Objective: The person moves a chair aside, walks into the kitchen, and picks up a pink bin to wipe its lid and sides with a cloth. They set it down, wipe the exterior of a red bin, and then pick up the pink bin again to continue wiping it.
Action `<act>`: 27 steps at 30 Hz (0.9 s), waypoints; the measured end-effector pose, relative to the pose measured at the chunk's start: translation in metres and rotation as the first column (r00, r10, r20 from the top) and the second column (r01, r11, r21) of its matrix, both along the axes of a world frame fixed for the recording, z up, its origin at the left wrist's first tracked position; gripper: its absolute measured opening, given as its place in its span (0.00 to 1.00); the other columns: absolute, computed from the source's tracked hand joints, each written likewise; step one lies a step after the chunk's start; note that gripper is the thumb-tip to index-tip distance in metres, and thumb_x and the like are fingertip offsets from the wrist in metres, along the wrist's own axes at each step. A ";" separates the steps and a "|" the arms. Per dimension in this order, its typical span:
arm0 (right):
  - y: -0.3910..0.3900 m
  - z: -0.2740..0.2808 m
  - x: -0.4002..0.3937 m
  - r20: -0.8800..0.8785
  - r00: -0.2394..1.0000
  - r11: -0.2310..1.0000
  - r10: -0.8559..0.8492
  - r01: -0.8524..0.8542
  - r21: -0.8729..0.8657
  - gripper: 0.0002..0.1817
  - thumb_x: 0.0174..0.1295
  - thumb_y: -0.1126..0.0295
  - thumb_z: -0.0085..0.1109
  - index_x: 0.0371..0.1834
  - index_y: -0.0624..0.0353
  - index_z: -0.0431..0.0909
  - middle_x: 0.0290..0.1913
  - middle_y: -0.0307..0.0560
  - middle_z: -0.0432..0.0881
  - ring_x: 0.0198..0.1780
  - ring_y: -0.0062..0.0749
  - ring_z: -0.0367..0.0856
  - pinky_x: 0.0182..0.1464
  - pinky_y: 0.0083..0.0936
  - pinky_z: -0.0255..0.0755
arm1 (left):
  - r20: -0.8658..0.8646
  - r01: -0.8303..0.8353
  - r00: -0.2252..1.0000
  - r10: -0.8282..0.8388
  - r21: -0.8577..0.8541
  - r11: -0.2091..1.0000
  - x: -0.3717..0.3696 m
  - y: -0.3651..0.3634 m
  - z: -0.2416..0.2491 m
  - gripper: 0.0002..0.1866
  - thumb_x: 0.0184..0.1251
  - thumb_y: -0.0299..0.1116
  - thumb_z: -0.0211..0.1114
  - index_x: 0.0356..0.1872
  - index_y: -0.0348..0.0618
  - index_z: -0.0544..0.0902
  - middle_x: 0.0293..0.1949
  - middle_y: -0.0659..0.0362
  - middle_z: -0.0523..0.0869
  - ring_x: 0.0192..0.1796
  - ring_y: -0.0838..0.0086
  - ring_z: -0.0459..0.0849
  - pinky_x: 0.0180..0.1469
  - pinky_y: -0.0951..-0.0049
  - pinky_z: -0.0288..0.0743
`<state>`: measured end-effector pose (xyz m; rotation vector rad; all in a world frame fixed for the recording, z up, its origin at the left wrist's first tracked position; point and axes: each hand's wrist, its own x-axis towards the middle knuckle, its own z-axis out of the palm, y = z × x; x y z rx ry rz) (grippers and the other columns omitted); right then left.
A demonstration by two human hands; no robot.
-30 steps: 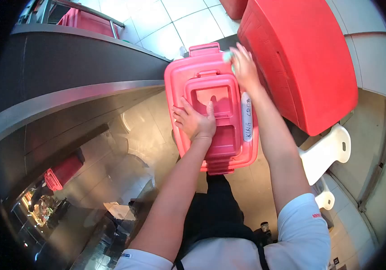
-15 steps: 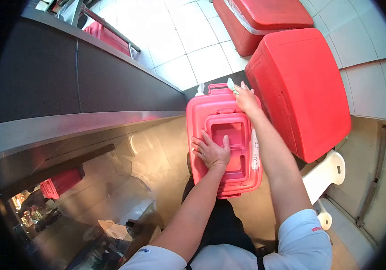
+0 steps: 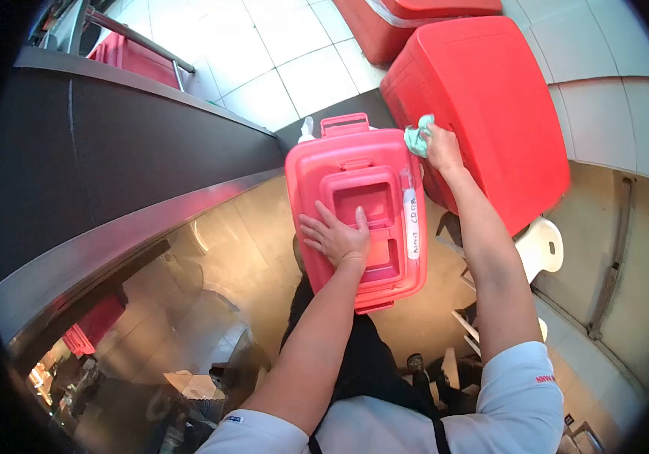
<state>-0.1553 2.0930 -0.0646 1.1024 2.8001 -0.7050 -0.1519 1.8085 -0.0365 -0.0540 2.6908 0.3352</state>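
Note:
A pink-red lidded box stands in front of me, with a raised handle at its far end and a white label strip with handwriting along the lid's right side. My left hand lies flat on the lid with its fingers spread. Beyond the box's far right corner, my right hand grips a crumpled pale green cloth, part of which sticks out past the fingers.
A big red container stands at the right, with another red container behind it. A dark counter side with a metal edge runs along the left. White plastic stools are at the lower right.
My right hand has moved off the lid's far right part to beyond its corner, with more of the cloth showing. The camera view has shifted; my left hand stays on the lid.

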 end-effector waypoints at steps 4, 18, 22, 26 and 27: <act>-0.066 0.070 -0.008 -0.348 0.934 0.991 0.083 -0.114 -0.070 0.10 0.61 0.65 0.65 0.39 0.58 0.82 0.40 0.56 0.84 0.47 0.53 0.83 0.47 0.44 0.77 | 0.013 -0.005 1.000 0.005 -0.009 1.000 -0.003 0.002 0.000 0.52 0.62 0.65 0.60 0.78 0.44 0.51 0.76 0.30 0.47 0.77 0.33 0.48 0.75 0.36 0.43; -0.179 0.027 0.098 -0.318 0.942 0.990 -0.109 0.073 -0.122 0.16 0.70 0.67 0.53 0.53 0.67 0.79 0.59 0.70 0.77 0.67 0.60 0.71 0.68 0.45 0.65 | -0.054 0.002 0.999 -0.002 -0.008 1.000 0.005 0.001 -0.003 0.52 0.60 0.65 0.60 0.77 0.41 0.54 0.75 0.29 0.49 0.76 0.35 0.52 0.75 0.38 0.44; -0.190 0.037 0.164 -0.188 0.932 0.917 -0.309 0.240 -0.319 0.13 0.66 0.72 0.57 0.50 0.66 0.80 0.55 0.67 0.80 0.61 0.59 0.76 0.62 0.43 0.71 | -0.018 -0.010 1.000 0.010 0.009 1.000 0.000 0.005 -0.002 0.53 0.61 0.67 0.59 0.78 0.42 0.51 0.76 0.29 0.48 0.77 0.36 0.50 0.75 0.38 0.44; -0.220 0.014 0.148 -0.286 0.935 0.971 -0.208 0.234 0.057 0.22 0.66 0.66 0.56 0.62 0.60 0.76 0.68 0.68 0.68 0.66 0.63 0.69 0.68 0.49 0.61 | -0.003 -0.003 1.000 0.003 0.014 1.000 0.003 -0.003 0.000 0.55 0.61 0.69 0.58 0.79 0.42 0.49 0.76 0.28 0.46 0.78 0.35 0.48 0.75 0.36 0.42; -0.218 0.001 0.153 -0.334 0.910 0.964 -0.248 0.265 0.007 0.26 0.66 0.62 0.54 0.67 0.57 0.72 0.69 0.67 0.68 0.68 0.61 0.68 0.69 0.49 0.58 | -0.027 0.020 0.999 -0.018 0.088 0.996 0.000 -0.006 -0.002 0.55 0.61 0.68 0.59 0.78 0.41 0.50 0.75 0.27 0.47 0.77 0.33 0.49 0.74 0.35 0.42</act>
